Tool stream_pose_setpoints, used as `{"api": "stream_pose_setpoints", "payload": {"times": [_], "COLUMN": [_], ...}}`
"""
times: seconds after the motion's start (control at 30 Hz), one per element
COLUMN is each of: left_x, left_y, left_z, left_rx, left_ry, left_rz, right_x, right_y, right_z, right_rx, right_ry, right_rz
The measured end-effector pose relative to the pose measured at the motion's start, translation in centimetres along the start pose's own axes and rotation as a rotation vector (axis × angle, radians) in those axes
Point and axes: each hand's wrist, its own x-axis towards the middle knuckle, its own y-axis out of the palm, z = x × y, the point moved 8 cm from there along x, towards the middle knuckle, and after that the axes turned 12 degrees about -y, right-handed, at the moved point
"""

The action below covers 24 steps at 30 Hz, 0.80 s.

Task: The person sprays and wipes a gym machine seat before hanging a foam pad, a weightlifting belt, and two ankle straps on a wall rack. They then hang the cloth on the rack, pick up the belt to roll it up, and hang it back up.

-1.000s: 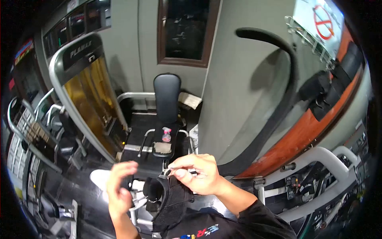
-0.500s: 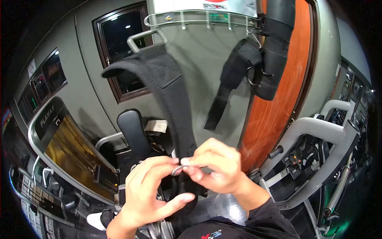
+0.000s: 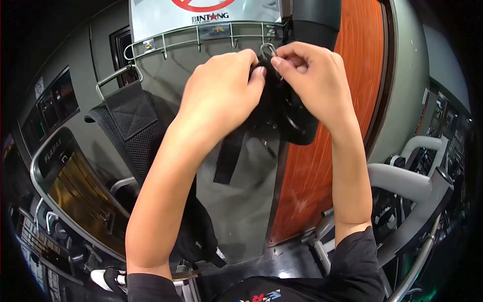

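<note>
Both my hands are raised to the right part of a wire hook rack (image 3: 182, 39) on the wall. My left hand (image 3: 221, 83) is closed around the top of a black strap (image 3: 230, 156) that hangs below it. With thumb and forefinger, my right hand (image 3: 314, 70) pinches a small metal clip (image 3: 268, 49) close to the rack. From the rack's left end hangs a wide black padded strap (image 3: 132, 113) by its metal loop (image 3: 118, 78).
Behind my right hand are a black cylindrical pad (image 3: 316, 22) and a wooden door (image 3: 359, 100). Grey machine frames (image 3: 402, 181) stand at the right, a Plamax machine (image 3: 75, 173) at the left. A sign (image 3: 206, 12) is above the rack.
My hands have risen from low in front of my body to the rack, where they now hold the strap and clip. The view has shifted, and the padded strap appears farther left.
</note>
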Motion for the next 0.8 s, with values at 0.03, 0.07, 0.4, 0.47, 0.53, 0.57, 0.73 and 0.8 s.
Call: {"api": "stream_pose_setpoints", "payload": {"times": [0.03, 0.07, 0.4, 0.47, 0.53, 0.57, 0.73, 0.8], "left_x": [1.0, 2.0, 2.7, 2.7, 2.6, 2.5, 0.2, -1.6], "left_y": [0.7, 1.5, 4.0, 4.5, 5.1, 5.3, 6.8, 7.4], "left_z": [-0.1, 0.0, 0.4, 0.8, 1.3, 1.6, 2.4, 1.7], "left_rx": [0.004, 0.021, 0.149, 0.187, 0.196, 0.197, 0.263, 0.313], "left_ry": [-0.004, -0.046, -0.111, -0.148, -0.143, -0.151, -0.169, -0.123], "left_rz": [-0.011, -0.01, -0.137, -0.119, -0.129, -0.129, -0.07, -0.032], "right_x": [0.8, 1.4, 3.9, 4.0, 3.9, 3.7, 2.7, 2.2], "right_y": [0.2, 0.3, 2.8, 3.2, 3.7, 3.8, 1.2, -0.7], "right_z": [-1.0, -2.0, -5.4, -5.5, -5.8, -5.7, -2.6, 0.1], "right_rx": [-0.053, -0.106, -0.458, -0.475, -0.491, -0.471, -0.346, -0.246], "right_ry": [0.005, 0.01, -0.113, -0.121, -0.129, -0.165, -0.215, -0.218], "right_rz": [0.026, 0.049, 0.158, 0.193, 0.231, 0.232, 0.044, -0.026]}}
